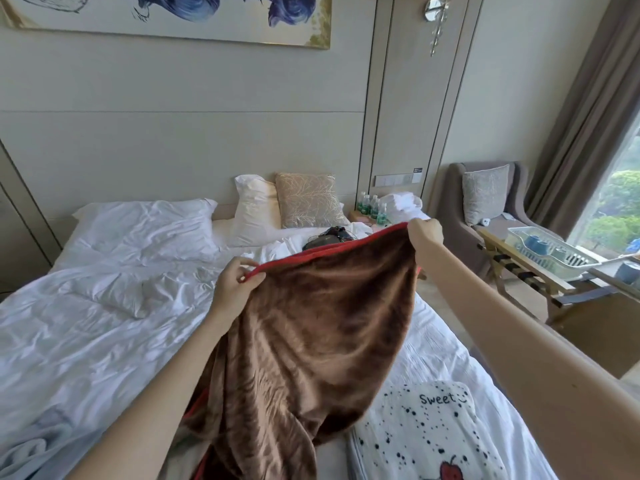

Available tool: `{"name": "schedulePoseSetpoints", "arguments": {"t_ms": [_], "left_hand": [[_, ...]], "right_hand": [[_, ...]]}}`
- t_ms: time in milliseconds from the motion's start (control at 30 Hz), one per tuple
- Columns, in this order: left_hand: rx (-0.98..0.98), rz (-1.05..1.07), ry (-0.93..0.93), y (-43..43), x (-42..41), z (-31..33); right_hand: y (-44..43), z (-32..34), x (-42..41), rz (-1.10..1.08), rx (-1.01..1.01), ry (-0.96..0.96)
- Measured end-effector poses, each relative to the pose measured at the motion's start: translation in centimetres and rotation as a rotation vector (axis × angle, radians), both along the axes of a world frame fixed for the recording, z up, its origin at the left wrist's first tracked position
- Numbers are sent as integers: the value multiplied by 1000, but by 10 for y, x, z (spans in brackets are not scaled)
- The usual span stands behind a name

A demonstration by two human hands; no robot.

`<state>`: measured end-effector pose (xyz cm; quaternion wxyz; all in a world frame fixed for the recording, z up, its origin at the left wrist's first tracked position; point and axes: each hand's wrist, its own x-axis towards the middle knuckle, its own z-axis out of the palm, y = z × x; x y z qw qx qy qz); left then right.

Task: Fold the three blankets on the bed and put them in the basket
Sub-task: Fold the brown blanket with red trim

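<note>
A brown plush blanket [311, 341] with a red edge hangs lifted above the bed [86, 323]. My left hand [235, 282] pinches its red top edge at one end, and my right hand [424, 239] grips the same edge further right and higher. The blanket's lower part trails down onto the bed near me. A white blanket [422, 434] with black speckles, the word "Sweet" and a red apple lies flat at the bed's lower right. A pale blue blanket [31, 448] is bunched at the lower left corner. No basket for the blankets is recognisable.
White pillows [149, 226] and a beige patterned cushion [308, 200] lean at the headboard. A dark object [329, 237] lies behind the blanket. Bottles [372, 206] stand on the nightstand. At right are an armchair [491, 202] and a rack holding a white dish tray [550, 254].
</note>
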<state>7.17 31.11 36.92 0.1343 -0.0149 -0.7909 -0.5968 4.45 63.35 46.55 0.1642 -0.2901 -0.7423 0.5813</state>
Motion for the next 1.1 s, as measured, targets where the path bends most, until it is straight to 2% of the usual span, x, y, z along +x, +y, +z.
{"name": "schedulePoseSetpoints", "arguments": {"t_ms": [67, 267, 367, 500, 700, 833, 967, 1100], "left_hand": [[-22, -58, 11, 13, 2, 24], [-170, -244, 154, 60, 22, 88], [-195, -260, 197, 63, 25, 103], [-180, -290, 111, 42, 28, 98], [-265, -286, 36, 18, 40, 48], [-395, -242, 96, 3, 48, 17], [-413, -228, 134, -9, 50, -6], [-608, -194, 13, -27, 50, -35]], "right_hand": [[-13, -3, 0, 165, 4, 10], [-78, 9, 17, 971, 110, -78], [-97, 16, 22, 1119, 168, -111], [-108, 17, 20, 961, 291, -16], [-108, 14, 3, 693, 253, 128], [-99, 10, -10, 574, 229, 177], [-88, 4, -19, 448, 191, 180], [-74, -7, -28, 318, 146, 193]]}}
